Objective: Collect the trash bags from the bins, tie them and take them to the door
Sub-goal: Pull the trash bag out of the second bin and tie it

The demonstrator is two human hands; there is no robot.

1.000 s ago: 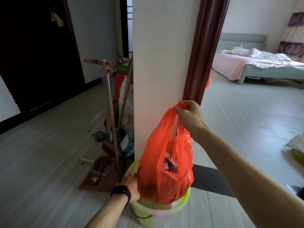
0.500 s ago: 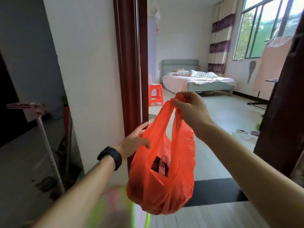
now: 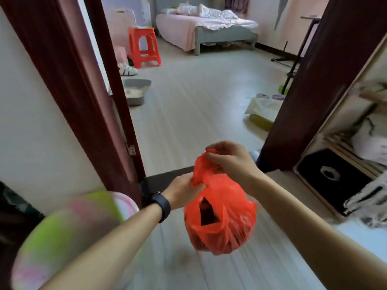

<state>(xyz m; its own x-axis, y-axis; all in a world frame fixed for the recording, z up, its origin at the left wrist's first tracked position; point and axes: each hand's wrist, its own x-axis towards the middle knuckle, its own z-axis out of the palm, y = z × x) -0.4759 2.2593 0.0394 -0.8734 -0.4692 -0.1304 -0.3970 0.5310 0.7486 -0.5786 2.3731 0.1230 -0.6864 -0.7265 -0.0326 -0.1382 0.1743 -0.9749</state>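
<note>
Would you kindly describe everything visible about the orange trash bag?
The orange trash bag is thin, crinkled, glossy plastic, bulging and hanging in the air above the floor. A gap in its side shows dark contents. Its top is gathered but not visibly knotted: the left hand pinches one handle and the right hand grips the other, higher.

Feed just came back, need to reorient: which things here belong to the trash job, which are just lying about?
Job:
red trash bag
left hand and right hand, both gripping its handles
blurred green bin

Lying about:
red stool
bed
grey tray
shoes
</note>
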